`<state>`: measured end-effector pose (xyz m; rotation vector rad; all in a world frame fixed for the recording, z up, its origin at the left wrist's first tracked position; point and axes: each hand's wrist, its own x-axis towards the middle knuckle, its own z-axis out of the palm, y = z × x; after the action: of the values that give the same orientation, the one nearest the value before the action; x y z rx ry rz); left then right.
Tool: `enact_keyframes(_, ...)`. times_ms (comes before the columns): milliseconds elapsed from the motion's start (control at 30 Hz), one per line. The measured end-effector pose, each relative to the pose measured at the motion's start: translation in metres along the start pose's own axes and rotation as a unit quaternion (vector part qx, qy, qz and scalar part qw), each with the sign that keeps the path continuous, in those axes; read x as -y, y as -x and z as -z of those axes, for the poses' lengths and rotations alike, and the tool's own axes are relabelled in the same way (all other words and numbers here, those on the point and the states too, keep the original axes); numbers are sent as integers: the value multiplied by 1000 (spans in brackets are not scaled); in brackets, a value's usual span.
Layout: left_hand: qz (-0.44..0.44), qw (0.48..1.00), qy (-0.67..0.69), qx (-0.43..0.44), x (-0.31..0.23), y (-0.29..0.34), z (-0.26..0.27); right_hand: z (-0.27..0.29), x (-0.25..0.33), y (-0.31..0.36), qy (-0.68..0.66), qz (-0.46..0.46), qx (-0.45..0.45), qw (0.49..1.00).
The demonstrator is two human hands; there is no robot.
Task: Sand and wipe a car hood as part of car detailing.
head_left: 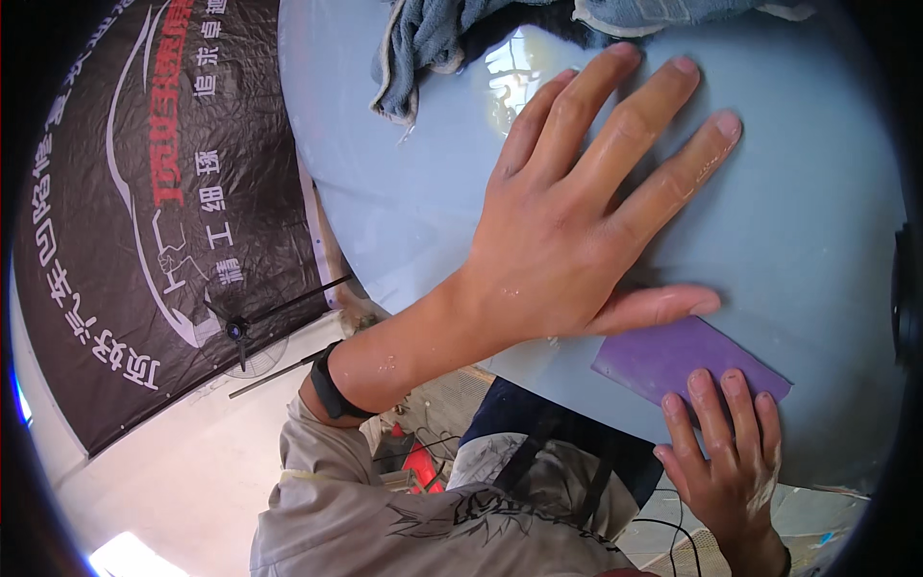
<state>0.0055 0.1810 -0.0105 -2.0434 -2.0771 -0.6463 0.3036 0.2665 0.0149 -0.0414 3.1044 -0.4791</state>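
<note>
My left hand [567, 212] is open, its fingers spread over a smooth, pale blue-grey curved panel [404, 212], and drops of water dot its skin. The thumb lies just above a thin purple rectangular sheet [678, 356], which looks like sandpaper. On that sheet's near edge rest the fingertips of my right hand [726, 447], stretched out flat and palm down. The palm sides of both hands are hidden. A wet, shiny patch [519, 82] of the panel reflects light beyond my left fingers.
A blue-grey towel [423, 53] is bunched at the panel's far side. On the left hangs a dark printed banner [125, 212], with a fan [236, 330] by its lower edge. Below the panel are a red object [423, 468] and black cables [687, 539].
</note>
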Motion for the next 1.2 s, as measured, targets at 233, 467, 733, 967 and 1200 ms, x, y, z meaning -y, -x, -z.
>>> enact_keyframes(233, 47, 996, 2, 71, -16, 13, 29, 0, 3, -1, -1, -9, -18, 1000)
enact_keyframes(467, 5, 994, -2, 113, -10, 23, 40, -8, 1, 16, 24, 18, -90, 995)
enact_keyframes(733, -82, 969, 117, 201, -26, -51, 29, 23, 10, 30, 31, 44, -60, 997)
enact_keyframes(967, -179, 967, 183, 15, -72, -154, -74, 25, -4, 26, 15, 69, -15, 997)
enact_keyframes(1200, -156, 959, 199, 124, -41, -95, -19, 43, -12, 34, 1, 74, 26, 997)
